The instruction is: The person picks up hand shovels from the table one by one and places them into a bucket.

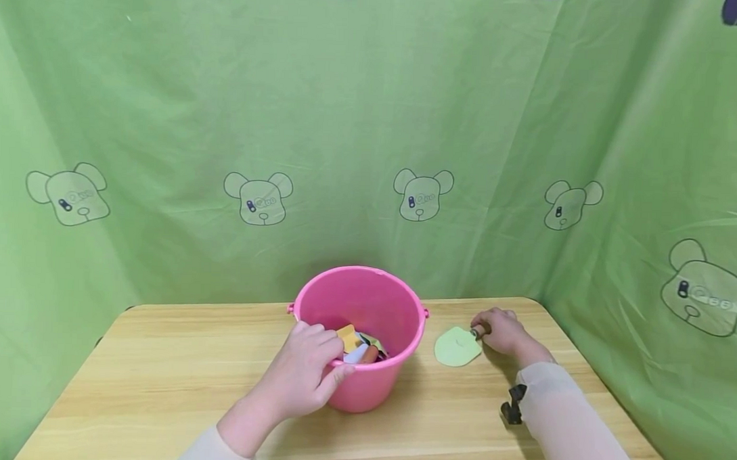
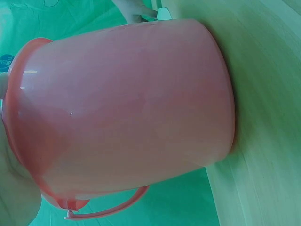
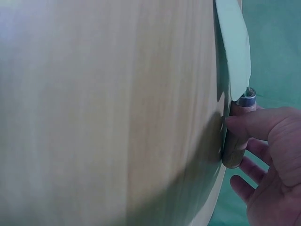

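A pink bucket [image 1: 366, 385] stands upright on the wooden table. My left hand [image 1: 305, 370] grips its near-left rim. Inside the bucket lie several items, among them a yellow piece [image 1: 348, 338], a pale blue-white piece [image 1: 356, 353] and a brown handle-like end [image 1: 369, 354]; the rest are partly hidden. Right of the bucket, a small hand shovel [image 1: 458, 347] with a flat pale green blade lies on the table. My right hand [image 1: 504, 331] holds its wooden handle [image 3: 233, 151], thumb on one side and fingers on the other, as the right wrist view shows.
The wooden table [image 1: 174, 379] ends at a green curtain [image 1: 348, 121] behind, which also hangs at both sides. A pink bail handle [image 2: 113, 209] hangs against the bucket's side in the left wrist view.
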`<state>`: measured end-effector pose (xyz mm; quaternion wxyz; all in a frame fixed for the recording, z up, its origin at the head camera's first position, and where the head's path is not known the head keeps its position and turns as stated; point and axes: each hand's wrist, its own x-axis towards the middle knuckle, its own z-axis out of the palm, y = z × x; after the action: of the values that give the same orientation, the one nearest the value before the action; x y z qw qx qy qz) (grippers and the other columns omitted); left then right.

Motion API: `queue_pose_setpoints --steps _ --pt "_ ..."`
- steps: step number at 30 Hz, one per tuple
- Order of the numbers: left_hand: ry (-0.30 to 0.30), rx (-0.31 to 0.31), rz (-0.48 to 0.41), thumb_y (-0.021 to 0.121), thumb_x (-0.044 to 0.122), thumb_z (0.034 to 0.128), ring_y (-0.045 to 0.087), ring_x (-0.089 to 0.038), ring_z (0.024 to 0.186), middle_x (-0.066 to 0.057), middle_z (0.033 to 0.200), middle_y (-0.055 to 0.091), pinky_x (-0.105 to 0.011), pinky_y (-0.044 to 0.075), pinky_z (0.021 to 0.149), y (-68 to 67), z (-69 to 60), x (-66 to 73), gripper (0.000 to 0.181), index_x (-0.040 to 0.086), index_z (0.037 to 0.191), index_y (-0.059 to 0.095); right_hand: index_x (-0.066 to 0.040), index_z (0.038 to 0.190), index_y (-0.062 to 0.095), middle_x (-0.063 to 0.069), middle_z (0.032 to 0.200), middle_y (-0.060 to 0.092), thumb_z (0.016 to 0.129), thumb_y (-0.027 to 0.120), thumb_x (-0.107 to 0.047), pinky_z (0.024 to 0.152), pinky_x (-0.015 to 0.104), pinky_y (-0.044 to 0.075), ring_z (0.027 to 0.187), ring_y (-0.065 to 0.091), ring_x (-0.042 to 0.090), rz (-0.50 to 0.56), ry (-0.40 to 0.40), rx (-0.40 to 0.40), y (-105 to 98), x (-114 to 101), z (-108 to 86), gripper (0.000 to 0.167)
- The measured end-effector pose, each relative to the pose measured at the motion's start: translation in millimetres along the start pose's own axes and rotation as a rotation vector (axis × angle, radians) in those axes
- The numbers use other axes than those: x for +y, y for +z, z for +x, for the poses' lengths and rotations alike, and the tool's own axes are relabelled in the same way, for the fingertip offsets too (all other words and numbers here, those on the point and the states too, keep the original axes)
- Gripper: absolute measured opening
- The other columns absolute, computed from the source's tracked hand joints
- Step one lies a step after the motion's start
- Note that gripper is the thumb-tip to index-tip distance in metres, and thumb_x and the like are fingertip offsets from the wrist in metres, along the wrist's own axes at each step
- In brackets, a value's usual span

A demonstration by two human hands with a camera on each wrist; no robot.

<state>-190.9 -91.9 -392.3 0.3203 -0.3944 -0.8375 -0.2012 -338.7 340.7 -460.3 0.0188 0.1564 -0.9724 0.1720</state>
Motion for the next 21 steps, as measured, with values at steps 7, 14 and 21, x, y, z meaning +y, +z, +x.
queue_pose_setpoints --steps 7,14,21 --pt "0.005 0.008 0.004 0.057 0.036 0.0966 0.039 -0.01 0.07 0.011 0.073 0.044 -0.031 0.031 0.074 1.4 0.4 -0.5 0.026 0.02 0.077 0.05 -0.006 0.104 0.071 0.017 0.109 0.063 0.092 0.066 -0.006 0.088 0.058 0.04 0.099 0.049 0.04 -0.013 0.0 0.007 0.8 0.0 -0.1 0.013" --pt "0.004 0.011 0.009 0.058 0.035 0.0959 0.038 -0.01 0.07 0.011 0.072 0.042 -0.031 0.031 0.073 2.0 -0.1 -1.1 0.026 0.02 0.076 0.049 -0.007 0.102 0.072 0.018 0.108 0.063 0.092 0.068 -0.008 0.085 0.057 0.04 0.097 0.049 0.04 -0.028 -0.018 0.023 1.4 2.0 -0.9 0.011" --pt "-0.02 -0.018 -0.001 0.057 0.037 0.0957 0.039 -0.009 0.07 0.011 0.073 0.044 -0.031 0.031 0.074 0.5 -0.2 0.5 0.027 0.021 0.076 0.049 -0.01 0.099 0.072 0.016 0.108 0.064 0.087 0.073 -0.006 0.084 0.055 0.04 0.097 0.049 0.038 -0.038 -0.029 0.024 4.2 6.4 -1.6 0.013"
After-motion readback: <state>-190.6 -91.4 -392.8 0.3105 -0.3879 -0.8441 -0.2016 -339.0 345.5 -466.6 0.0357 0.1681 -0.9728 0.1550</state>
